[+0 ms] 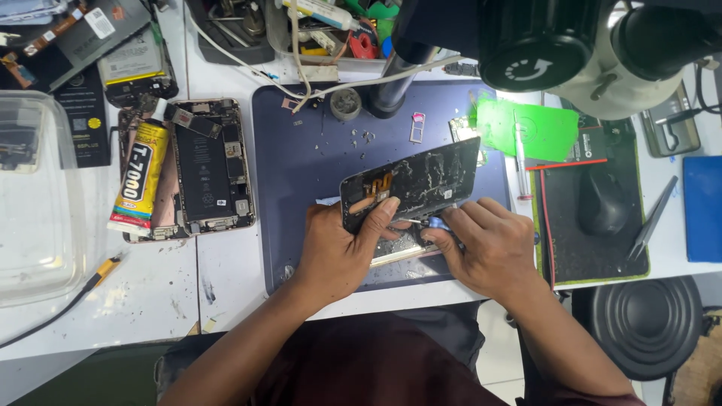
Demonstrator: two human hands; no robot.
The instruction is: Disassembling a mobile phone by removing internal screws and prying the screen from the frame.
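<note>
Screen is tilted up, pinched by the left hand; a tool, gripped by the right hand, could tear its cable.

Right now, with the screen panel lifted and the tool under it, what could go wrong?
The left hand tilts the screen panel up; its orange flex cable shows and could tear if lifted further. The right hand works a blue-tipped tool under the panel and might slip into the phone body.
</note>
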